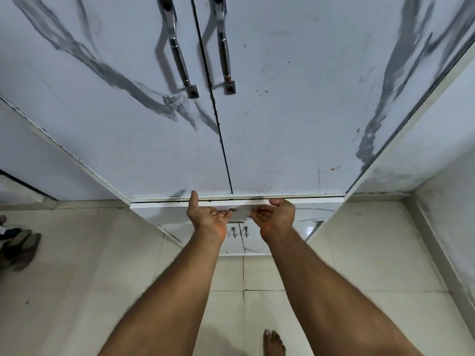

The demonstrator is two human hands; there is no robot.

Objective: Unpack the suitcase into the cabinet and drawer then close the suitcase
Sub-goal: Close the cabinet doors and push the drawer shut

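Head view: I note the drawer (237, 204) under the shut cabinet doors (159, 140), its long front edge running left–right. Left hand (209, 218) and right hand (276, 217) cup that front palm-up, fingers curled beneath — grip depth hidden. Shoes (19, 246) lie far left on the tile.

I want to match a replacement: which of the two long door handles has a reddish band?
The right door's handle: a reddish band sits just above its lower mount. The left door's handle is plain metal throughout.

White marbled cabinet (154, 129), both doors closed, two metal handles (180, 52) side by side; drawer (241, 211) beneath, slightly out.
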